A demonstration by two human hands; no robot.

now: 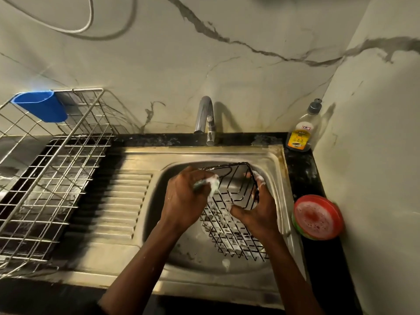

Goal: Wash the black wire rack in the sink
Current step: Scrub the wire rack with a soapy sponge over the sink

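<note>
**Fingers of the left hand:** curled tight around a foamy scrub pad, which presses on the upper left wires of the black wire rack.

**Fingers of the right hand:** wrapped over the rack's right edge from outside, with the thumb on the near side. The edge is clamped between thumb and fingers, and white suds coat the fingertips.

**Rack:** held between the two hands, the left at its 9 o'clock and the right at its 3 o'clock. It is tilted inside the bowl of the sink. Its raised framed end points toward 12 o'clock, and its gridded end, flecked with foam, slopes down toward 5 o'clock. Whether the lower end touches the bowl floor cannot be told. A blob of suds lies on the bowl floor at 6 o'clock of the rack.

**Surroundings:**
- A chrome tap rises at 12 o'clock of the bowl.
- The ribbed drainboard extends at 9 o'clock. Beyond it stands a steel dish drainer, with a blue cup hung on its far rim.
- At 1 o'clock a pump bottle of dish liquid stands in the corner of the dark worktop.
- At 3 o'clock a red bowl of soapy liquid sits just beside the sink rim.
</note>
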